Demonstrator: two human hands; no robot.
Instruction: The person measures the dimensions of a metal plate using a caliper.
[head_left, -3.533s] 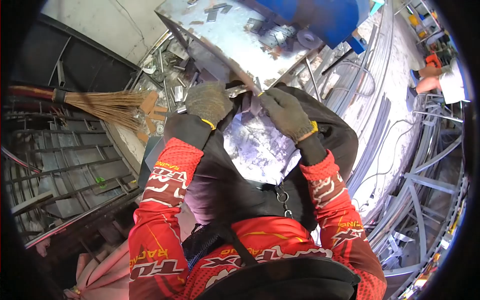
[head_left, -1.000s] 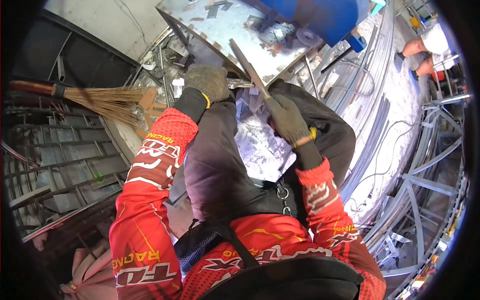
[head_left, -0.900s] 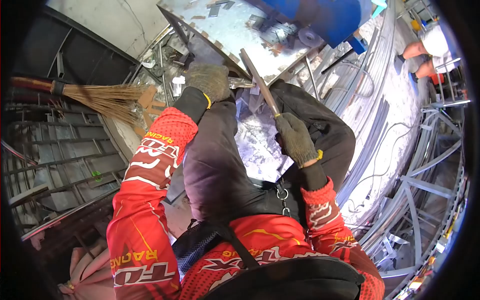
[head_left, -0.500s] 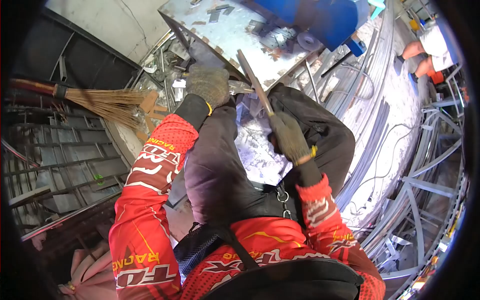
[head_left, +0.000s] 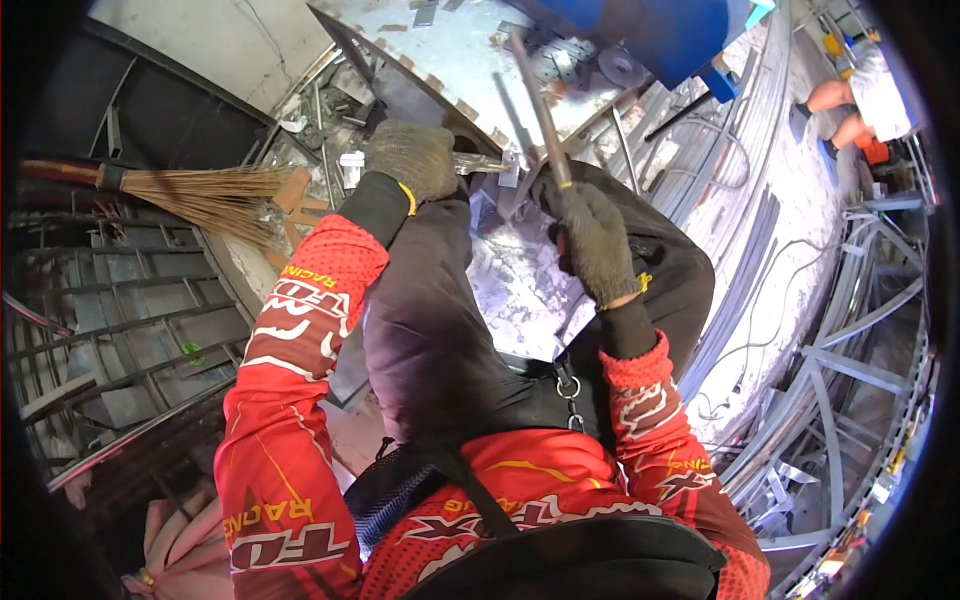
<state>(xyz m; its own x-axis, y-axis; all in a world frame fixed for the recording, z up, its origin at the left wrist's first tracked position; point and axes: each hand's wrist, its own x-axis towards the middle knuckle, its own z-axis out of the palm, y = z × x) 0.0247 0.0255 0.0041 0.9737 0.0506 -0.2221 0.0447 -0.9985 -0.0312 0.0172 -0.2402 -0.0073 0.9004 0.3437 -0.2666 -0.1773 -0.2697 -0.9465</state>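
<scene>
Head camera, entries as I log them from my remote station.

Item: right hand (head_left: 597,240), in a dark knit glove with a yellow cuff edge; fingers wrapped round the lower end of a brownish metal bar (head_left: 537,105). The bar slants up and away, its far end overlapping the table (head_left: 475,75) from where I look; I cannot tell whether it touches.

Item: left hand (head_left: 410,160), same glove, above the left knee; fingers curled under and mostly hidden from me, closed about a silver plier-like tool (head_left: 478,162) that projects toward the right. Beside the tool's tip, a small pale metal piece (head_left: 511,168); whether it is gripped I cannot tell.

Item: table contents, comprising loose metal plates (head_left: 555,62) and a round disc (head_left: 622,67), near a blue metal housing (head_left: 670,35).

Item: twig broom (head_left: 200,190), lying left of the left hand, bristles beside rusty flat pieces (head_left: 292,195).

Item: long metal bars (head_left: 735,270), on the floor to the right. Beyond them, a co-worker (head_left: 835,105) in pale shorts, partly visible.
</scene>
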